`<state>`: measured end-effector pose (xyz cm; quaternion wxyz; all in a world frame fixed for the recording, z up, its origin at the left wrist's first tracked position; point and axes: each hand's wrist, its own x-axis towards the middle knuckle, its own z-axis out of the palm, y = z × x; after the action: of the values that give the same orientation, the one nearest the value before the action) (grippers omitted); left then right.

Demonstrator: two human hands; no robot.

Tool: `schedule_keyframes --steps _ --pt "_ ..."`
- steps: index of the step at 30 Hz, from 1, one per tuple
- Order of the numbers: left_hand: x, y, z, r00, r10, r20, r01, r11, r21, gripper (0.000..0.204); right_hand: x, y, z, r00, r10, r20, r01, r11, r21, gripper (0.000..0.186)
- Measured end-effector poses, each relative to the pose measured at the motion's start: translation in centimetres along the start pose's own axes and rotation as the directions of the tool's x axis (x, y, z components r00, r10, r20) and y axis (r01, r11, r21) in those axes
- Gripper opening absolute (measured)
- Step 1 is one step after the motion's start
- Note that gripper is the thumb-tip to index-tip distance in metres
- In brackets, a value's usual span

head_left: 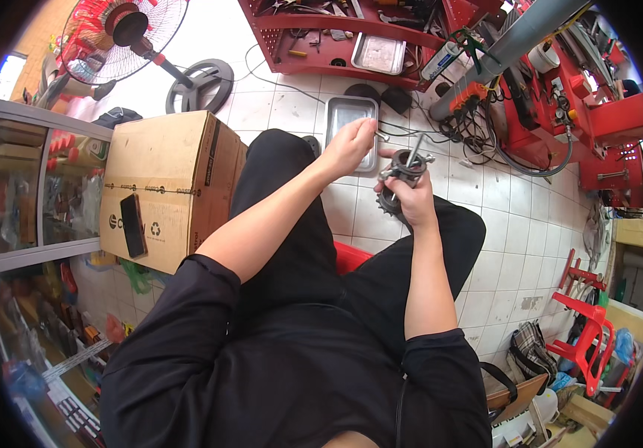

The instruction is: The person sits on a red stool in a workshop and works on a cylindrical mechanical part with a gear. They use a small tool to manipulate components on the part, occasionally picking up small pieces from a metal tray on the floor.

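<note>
My right hand (413,200) is closed around a dark metal machine part (409,166), held above my right knee. The part has a ring-shaped top, a toothed lower edge and a pale metal rod (415,149) sticking up out of it. My left hand (348,149) is closed in a pinch a little to the left of the part. A small shiny metal piece (383,137) pokes out from its fingers; its kind cannot be made out. Beyond my left hand, a shallow metal tray (330,153) lies on the floor, partly hidden by that hand.
A cardboard box (153,149) with a phone (133,226) on top stands at my left, before a glass cabinet (38,187). Ahead are a red tool cart (321,56), a fan (129,30) and tangled cables (456,123). A red plastic stool (586,336) is at the right.
</note>
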<state>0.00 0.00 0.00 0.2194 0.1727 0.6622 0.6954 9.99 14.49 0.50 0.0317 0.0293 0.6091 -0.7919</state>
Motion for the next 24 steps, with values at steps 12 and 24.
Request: schedule_keyframes --steps 12,24 --pt "0.3 0.1 0.0 1.000 -0.004 -0.030 0.003 1.000 -0.029 0.035 -0.3 -1.3 0.8 1.000 0.029 0.004 -0.029 0.999 -0.044 0.049" --pt "0.0 0.3 0.1 1.000 0.012 -0.017 -0.011 0.999 0.034 0.032 -0.4 -1.5 1.4 1.000 0.010 -0.013 -0.011 1.000 -0.023 0.044"
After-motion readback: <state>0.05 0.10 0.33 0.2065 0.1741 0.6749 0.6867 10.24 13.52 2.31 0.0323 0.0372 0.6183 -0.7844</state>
